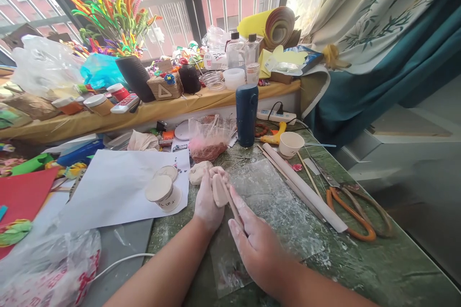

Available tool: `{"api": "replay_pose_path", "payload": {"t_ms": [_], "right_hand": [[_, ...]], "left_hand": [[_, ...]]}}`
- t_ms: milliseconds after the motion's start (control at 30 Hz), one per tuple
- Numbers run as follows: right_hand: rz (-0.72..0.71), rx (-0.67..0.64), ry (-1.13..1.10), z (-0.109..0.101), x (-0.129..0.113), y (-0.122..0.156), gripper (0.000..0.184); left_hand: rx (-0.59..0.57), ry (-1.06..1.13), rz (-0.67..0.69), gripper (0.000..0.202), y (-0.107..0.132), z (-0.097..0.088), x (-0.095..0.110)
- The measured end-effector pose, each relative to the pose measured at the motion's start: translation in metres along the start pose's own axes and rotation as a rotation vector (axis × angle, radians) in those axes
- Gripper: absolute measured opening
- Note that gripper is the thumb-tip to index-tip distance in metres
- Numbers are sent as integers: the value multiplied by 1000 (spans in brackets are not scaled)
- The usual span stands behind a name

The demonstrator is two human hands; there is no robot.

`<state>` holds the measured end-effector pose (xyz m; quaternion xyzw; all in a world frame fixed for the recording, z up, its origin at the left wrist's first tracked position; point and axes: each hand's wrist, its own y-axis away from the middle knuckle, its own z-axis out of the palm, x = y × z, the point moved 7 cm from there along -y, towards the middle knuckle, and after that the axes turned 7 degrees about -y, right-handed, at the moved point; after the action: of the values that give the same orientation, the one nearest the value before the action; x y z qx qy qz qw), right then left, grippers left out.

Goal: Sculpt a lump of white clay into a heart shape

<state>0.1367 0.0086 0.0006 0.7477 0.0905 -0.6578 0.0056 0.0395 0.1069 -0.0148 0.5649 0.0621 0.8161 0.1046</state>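
Head view: left hand (209, 212) cups a pale clay-like piece (219, 194), fingers curled round it; right hand (256, 236) pinches a thin stick (235, 208) at its four o'clock. The piece is probably soft, light, easily dented; better to support it broadly underneath.

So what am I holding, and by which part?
Your left hand cups a pale doughy piece around its left side and far end. Your right hand grips a thin stick towards its near end.
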Motion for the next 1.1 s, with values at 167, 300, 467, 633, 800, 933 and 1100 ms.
{"api": "replay_pose_path", "payload": {"t_ms": [167, 300, 467, 633, 800, 933, 1100], "right_hand": [[83, -118, 211, 10, 5, 2, 67], [48, -126, 181, 9, 6, -3, 63], [-36, -23, 163, -8, -1, -10, 60], [5, -57, 356, -12, 1, -10, 62], [-52, -62, 335, -8, 0, -11, 61], [-35, -80, 294, -7, -2, -11, 57], [101, 160, -29, -32, 5, -13, 48]], "left_hand": [[-112, 381, -254, 54, 1, 11, -9], [-186, 476, -300, 54, 4, 15, -11], [-308, 543, -286, 62, 10, 20, -4], [-413, 561, -282, 72, 14, 25, 2], [-422, 573, -285, 74, 12, 25, 1], [-431, 603, -284, 74, 12, 26, 1], [-431, 539, -268, 65, 12, 25, 2]]}}
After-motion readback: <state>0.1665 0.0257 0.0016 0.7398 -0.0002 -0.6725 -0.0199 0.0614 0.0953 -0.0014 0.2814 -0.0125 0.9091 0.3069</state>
